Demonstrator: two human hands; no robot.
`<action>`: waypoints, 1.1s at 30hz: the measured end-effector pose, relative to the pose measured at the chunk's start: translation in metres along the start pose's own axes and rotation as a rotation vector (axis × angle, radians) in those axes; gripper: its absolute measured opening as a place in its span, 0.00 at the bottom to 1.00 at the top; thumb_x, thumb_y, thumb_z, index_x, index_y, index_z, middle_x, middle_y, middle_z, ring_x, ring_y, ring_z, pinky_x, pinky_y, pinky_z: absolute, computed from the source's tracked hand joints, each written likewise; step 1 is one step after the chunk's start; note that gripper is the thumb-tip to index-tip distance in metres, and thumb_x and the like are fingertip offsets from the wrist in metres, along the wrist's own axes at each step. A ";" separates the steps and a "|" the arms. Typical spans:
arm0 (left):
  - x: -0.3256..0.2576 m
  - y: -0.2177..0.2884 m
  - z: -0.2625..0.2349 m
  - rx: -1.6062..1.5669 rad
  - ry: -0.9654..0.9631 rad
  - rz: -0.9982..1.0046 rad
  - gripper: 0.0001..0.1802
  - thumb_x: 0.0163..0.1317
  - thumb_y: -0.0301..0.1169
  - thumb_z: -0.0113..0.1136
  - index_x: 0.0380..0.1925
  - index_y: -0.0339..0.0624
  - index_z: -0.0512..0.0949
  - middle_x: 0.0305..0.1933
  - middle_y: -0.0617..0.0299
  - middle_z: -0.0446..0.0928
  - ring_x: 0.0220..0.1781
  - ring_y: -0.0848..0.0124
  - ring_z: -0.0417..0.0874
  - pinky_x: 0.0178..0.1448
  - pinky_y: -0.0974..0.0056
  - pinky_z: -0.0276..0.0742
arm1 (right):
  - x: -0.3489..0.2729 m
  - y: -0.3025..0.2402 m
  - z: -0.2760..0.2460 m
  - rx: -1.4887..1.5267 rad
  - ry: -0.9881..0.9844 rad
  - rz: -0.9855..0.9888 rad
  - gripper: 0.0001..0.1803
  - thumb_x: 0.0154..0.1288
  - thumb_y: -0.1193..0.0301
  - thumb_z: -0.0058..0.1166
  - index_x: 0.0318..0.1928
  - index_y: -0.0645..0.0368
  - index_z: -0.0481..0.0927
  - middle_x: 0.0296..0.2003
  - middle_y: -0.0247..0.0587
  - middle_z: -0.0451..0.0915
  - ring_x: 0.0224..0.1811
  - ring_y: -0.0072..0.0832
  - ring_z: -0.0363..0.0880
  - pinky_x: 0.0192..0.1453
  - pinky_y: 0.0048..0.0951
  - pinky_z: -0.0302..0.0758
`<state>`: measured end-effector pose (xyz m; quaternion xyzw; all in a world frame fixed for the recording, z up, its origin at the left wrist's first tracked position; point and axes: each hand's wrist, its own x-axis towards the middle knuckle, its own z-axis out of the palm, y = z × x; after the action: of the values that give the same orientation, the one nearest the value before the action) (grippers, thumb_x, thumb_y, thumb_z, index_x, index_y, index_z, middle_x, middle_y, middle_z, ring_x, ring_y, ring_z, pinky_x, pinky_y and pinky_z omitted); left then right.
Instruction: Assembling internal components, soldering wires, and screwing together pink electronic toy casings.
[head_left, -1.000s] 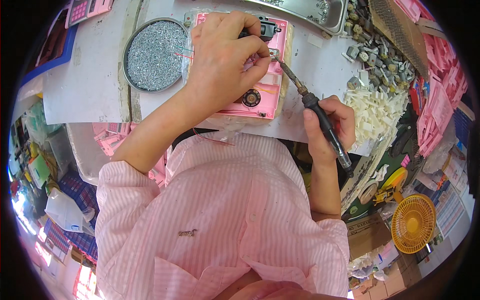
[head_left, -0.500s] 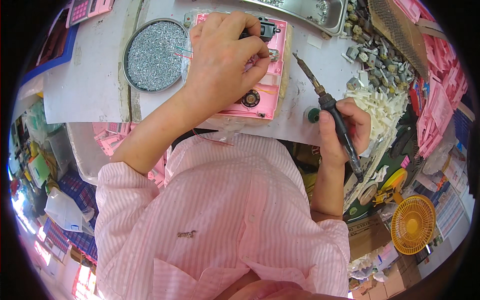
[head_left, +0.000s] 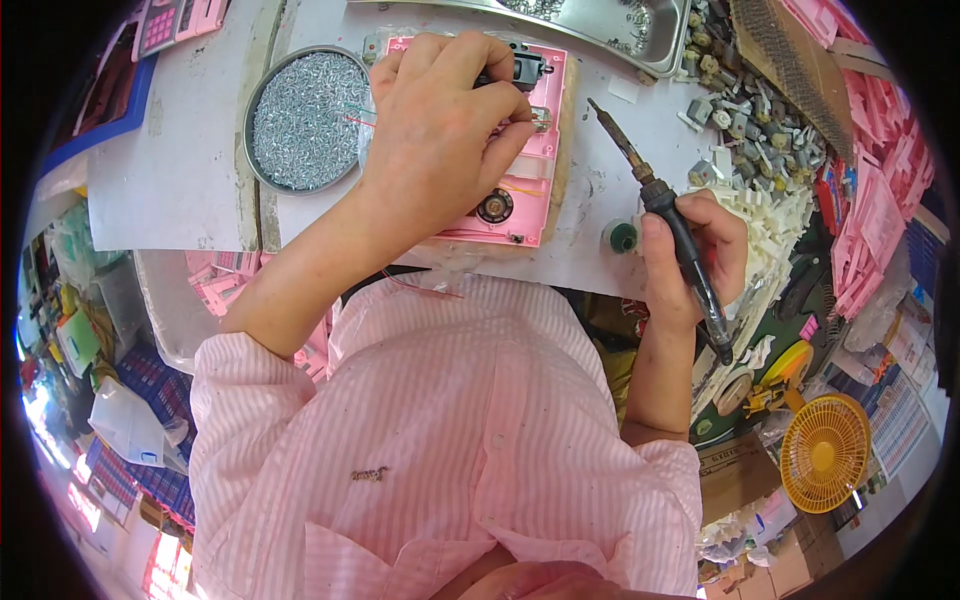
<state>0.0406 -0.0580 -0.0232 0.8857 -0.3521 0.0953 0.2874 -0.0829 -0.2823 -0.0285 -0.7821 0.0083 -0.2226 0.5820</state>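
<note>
A pink plastic casing point(head_left: 545, 170) lies on the table in front of me. Inside it are a round black speaker point(head_left: 495, 206), a black part point(head_left: 530, 70) near the top and a small metal piece point(head_left: 540, 120) at its right side. My left hand point(head_left: 440, 120) rests over the casing with thumb and fingers pinched; what they grip is hidden. Thin red and teal wires point(head_left: 358, 120) stick out to the left of that hand. To the right of the casing, my right hand point(head_left: 712, 250) holds a soldering iron point(head_left: 675, 225), its tip pointing up and left, apart from the casing.
Left of the casing stands a round metal dish point(head_left: 249, 120) full of small screws. A steel tray point(head_left: 672, 50) with small parts is at the back. Small motors point(head_left: 735, 120) and white plastic pieces point(head_left: 775, 225) are heaped at right. A small green-topped container point(head_left: 622, 237) sits near the table's front edge.
My right hand and the iron have shifted slightly right. My left hand stays pinched over the casing, nearly in place. The view has moved a little.
</note>
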 end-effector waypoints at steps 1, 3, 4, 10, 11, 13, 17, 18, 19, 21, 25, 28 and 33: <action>0.000 0.000 -0.001 0.004 -0.004 0.000 0.08 0.50 0.33 0.73 0.31 0.48 0.85 0.45 0.65 0.74 0.49 0.61 0.73 0.54 0.54 0.62 | 0.001 0.000 0.001 0.009 0.001 -0.014 0.19 0.57 0.78 0.72 0.46 0.62 0.77 0.28 0.33 0.74 0.28 0.18 0.68 0.31 0.19 0.62; 0.000 0.001 -0.002 0.010 -0.010 -0.003 0.08 0.51 0.34 0.73 0.31 0.48 0.85 0.45 0.65 0.74 0.49 0.61 0.73 0.54 0.54 0.62 | 0.003 0.002 0.003 0.030 0.003 -0.039 0.19 0.57 0.78 0.73 0.46 0.62 0.77 0.28 0.33 0.75 0.28 0.18 0.68 0.31 0.19 0.62; 0.000 0.002 -0.002 0.012 -0.013 -0.004 0.08 0.51 0.34 0.73 0.31 0.48 0.85 0.45 0.65 0.75 0.49 0.61 0.73 0.54 0.53 0.61 | 0.004 0.002 0.003 0.025 0.000 -0.038 0.19 0.57 0.78 0.73 0.46 0.62 0.77 0.28 0.33 0.75 0.28 0.18 0.69 0.31 0.19 0.62; 0.000 0.001 -0.002 0.005 -0.017 -0.004 0.09 0.51 0.34 0.73 0.32 0.48 0.85 0.46 0.65 0.75 0.50 0.61 0.73 0.54 0.53 0.61 | 0.001 0.004 0.003 0.036 -0.010 -0.029 0.18 0.57 0.78 0.73 0.44 0.63 0.78 0.29 0.35 0.77 0.28 0.19 0.70 0.31 0.20 0.63; 0.000 0.001 -0.002 0.008 -0.020 -0.007 0.09 0.51 0.34 0.73 0.32 0.47 0.85 0.46 0.65 0.75 0.50 0.61 0.73 0.54 0.53 0.61 | -0.001 0.003 0.003 0.039 -0.017 -0.017 0.18 0.56 0.78 0.73 0.44 0.63 0.78 0.29 0.35 0.77 0.28 0.20 0.70 0.31 0.21 0.64; -0.001 0.001 -0.001 0.006 -0.019 -0.011 0.09 0.50 0.34 0.73 0.32 0.47 0.85 0.46 0.65 0.75 0.50 0.61 0.73 0.54 0.53 0.61 | -0.004 0.005 0.003 0.043 -0.037 -0.014 0.18 0.56 0.79 0.73 0.44 0.63 0.78 0.29 0.36 0.78 0.28 0.20 0.70 0.31 0.21 0.64; 0.000 0.000 -0.002 -0.007 -0.022 -0.014 0.09 0.51 0.33 0.73 0.32 0.47 0.85 0.46 0.65 0.74 0.50 0.61 0.73 0.55 0.54 0.60 | -0.006 0.005 0.008 0.052 -0.071 -0.022 0.17 0.56 0.79 0.72 0.43 0.63 0.78 0.28 0.37 0.78 0.27 0.21 0.71 0.30 0.22 0.64; 0.000 0.001 -0.003 -0.010 -0.025 -0.015 0.08 0.51 0.33 0.72 0.32 0.47 0.85 0.46 0.65 0.74 0.50 0.61 0.73 0.54 0.54 0.60 | -0.006 0.004 0.009 0.056 -0.076 -0.018 0.17 0.55 0.80 0.72 0.43 0.64 0.78 0.28 0.37 0.78 0.27 0.21 0.71 0.30 0.22 0.64; 0.001 0.001 -0.003 -0.013 -0.027 -0.016 0.08 0.51 0.33 0.72 0.32 0.48 0.85 0.46 0.65 0.74 0.50 0.61 0.72 0.54 0.54 0.60 | -0.006 0.003 0.010 0.056 -0.075 -0.014 0.16 0.55 0.80 0.72 0.42 0.64 0.78 0.28 0.37 0.78 0.26 0.22 0.71 0.30 0.22 0.64; 0.001 0.001 -0.004 -0.020 -0.029 -0.016 0.08 0.51 0.32 0.72 0.32 0.48 0.85 0.46 0.65 0.74 0.50 0.61 0.72 0.54 0.54 0.61 | -0.006 0.002 0.011 0.059 -0.074 -0.006 0.16 0.55 0.80 0.72 0.42 0.64 0.78 0.28 0.38 0.78 0.26 0.22 0.71 0.30 0.23 0.64; 0.000 -0.001 -0.003 -0.048 -0.028 -0.015 0.07 0.51 0.32 0.72 0.31 0.48 0.85 0.46 0.65 0.74 0.49 0.61 0.72 0.54 0.55 0.60 | -0.006 0.004 0.011 0.046 -0.090 -0.018 0.16 0.55 0.80 0.72 0.42 0.64 0.78 0.27 0.38 0.78 0.26 0.22 0.71 0.30 0.23 0.65; -0.001 -0.002 -0.002 -0.057 -0.023 -0.018 0.07 0.51 0.33 0.72 0.31 0.48 0.85 0.46 0.65 0.74 0.49 0.61 0.72 0.54 0.55 0.60 | -0.006 0.004 0.011 0.048 -0.087 -0.025 0.16 0.55 0.80 0.72 0.42 0.64 0.78 0.27 0.38 0.79 0.25 0.22 0.71 0.30 0.23 0.65; 0.000 -0.001 -0.002 -0.040 -0.025 -0.022 0.08 0.51 0.33 0.72 0.32 0.48 0.85 0.46 0.65 0.74 0.49 0.61 0.72 0.54 0.55 0.61 | -0.006 0.004 0.011 0.057 -0.088 -0.036 0.16 0.55 0.79 0.72 0.41 0.64 0.78 0.27 0.38 0.79 0.25 0.22 0.71 0.30 0.23 0.64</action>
<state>0.0410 -0.0562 -0.0215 0.8847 -0.3476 0.0740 0.3016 -0.0836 -0.2722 -0.0366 -0.7744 -0.0375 -0.1986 0.5996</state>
